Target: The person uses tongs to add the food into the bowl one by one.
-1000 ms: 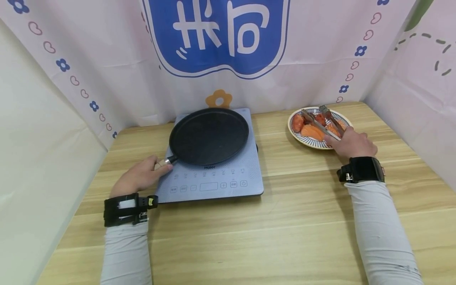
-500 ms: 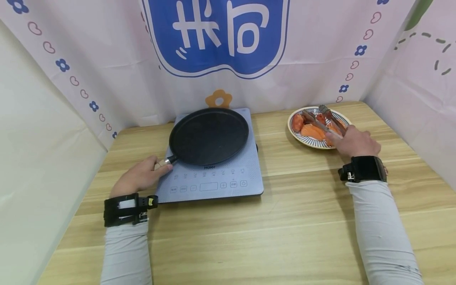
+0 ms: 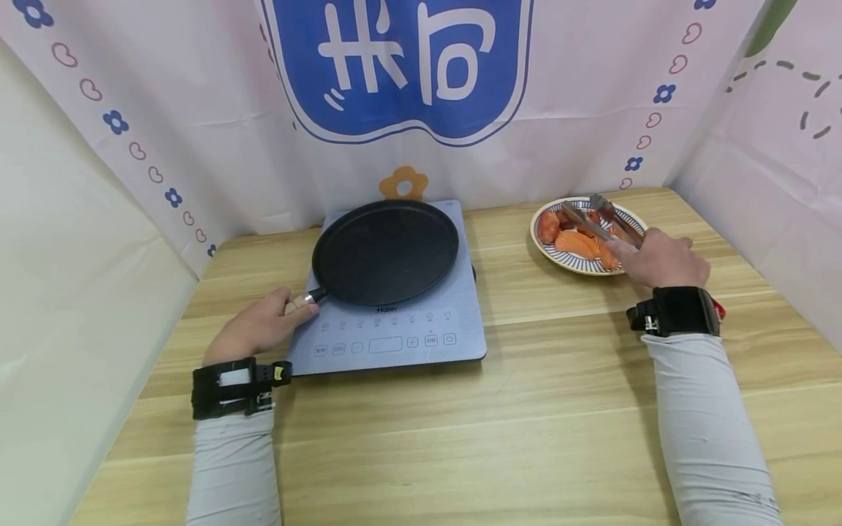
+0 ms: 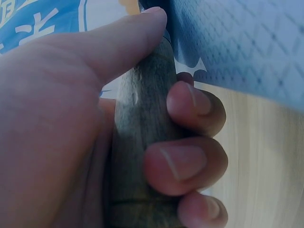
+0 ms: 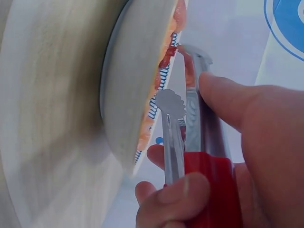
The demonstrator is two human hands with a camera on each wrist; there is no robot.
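Note:
My left hand [image 3: 259, 321] grips the wooden handle [image 4: 142, 114] of a flat black frying pan [image 3: 388, 252], fingers wrapped around it in the left wrist view. The pan rests on a grey induction cooktop [image 3: 388, 354]. At the right, my right hand [image 3: 667, 259] holds metal tongs [image 3: 585, 220] with a red grip [image 5: 213, 190]. The tongs' two arms stand apart over a patterned plate [image 3: 539, 248]. On that plate lie orange pieces [image 3: 577, 243] that look like salmon and redder pieces [image 3: 549, 226]. The tongs partly cover some of the food.
A light wooden table [image 3: 427, 438] carries everything. Behind it hangs a white printed cloth [image 3: 559, 146] with a blue emblem. Pale walls close in at the left [image 3: 79, 277] and right [image 3: 783, 219]. The plate stands near the table's back right.
My right hand has shifted slightly to the right with the tongs, and more of the orange food near the plate's front shows. The left hand and the pan have stayed put.

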